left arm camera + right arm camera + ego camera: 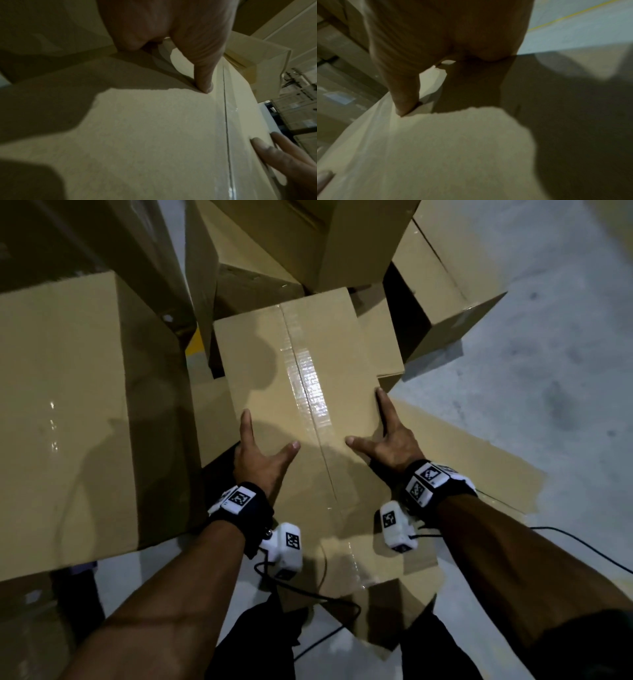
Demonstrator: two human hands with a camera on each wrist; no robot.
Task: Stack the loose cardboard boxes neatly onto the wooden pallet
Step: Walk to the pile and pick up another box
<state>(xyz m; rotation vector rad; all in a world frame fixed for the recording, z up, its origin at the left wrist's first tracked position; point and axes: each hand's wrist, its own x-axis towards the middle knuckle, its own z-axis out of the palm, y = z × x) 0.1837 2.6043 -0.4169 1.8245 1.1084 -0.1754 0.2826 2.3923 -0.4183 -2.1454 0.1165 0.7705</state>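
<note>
A taped cardboard box [308, 392] is held in the middle of the head view, its long top face crossed lengthwise by a strip of clear tape [310, 385] over the centre seam. It is gripped at its near end from both sides. The left hand [262, 457] is spread over the left edge — thumb laid flat on the top face, forefinger along the edge, the other fingers hidden down the side. The right hand [390, 440] is set likewise on the right edge, thumb pointing inward on top. In the left wrist view the left thumb [204, 81] is seen pressed onto the cardboard just beside the seam, with fingertips of the right hand [267, 151] on the far side of it.

A larger box [65, 412] is seen just to the left, and more boxes [442, 285] are crowded beyond. Flattened cardboard [462, 460] lies on the grey concrete floor [548, 337] under the right wrist. No pallet can be made out.
</note>
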